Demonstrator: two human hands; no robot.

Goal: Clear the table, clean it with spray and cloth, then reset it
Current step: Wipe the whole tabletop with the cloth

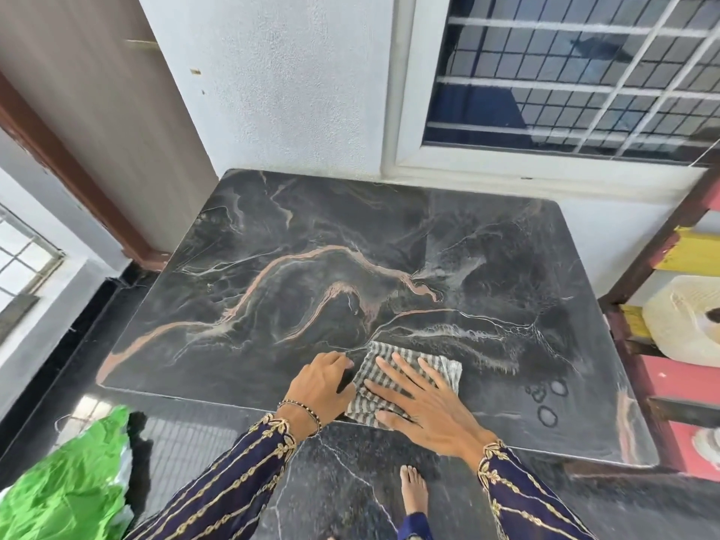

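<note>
A dark marble table point(311, 274) with orange and white veins fills the middle of the head view. A grey-and-white striped cloth point(444, 368) lies folded at the table's near edge. My right hand point(424, 403) lies flat on the cloth with fingers spread, pressing it down. My left hand point(319, 387) rests at the cloth's left edge, with its fingers curled over that edge. A few wet ring marks point(547, 403) show on the table near its right front corner. No spray bottle is in view.
A white wall and a barred window point(565, 79) stand behind the table. A red and yellow shelf point(670, 267) with a white container point(682, 317) is at the right. A green bag point(66, 489) lies on the floor at the lower left. My bare foot point(413, 489) stands below the table's edge.
</note>
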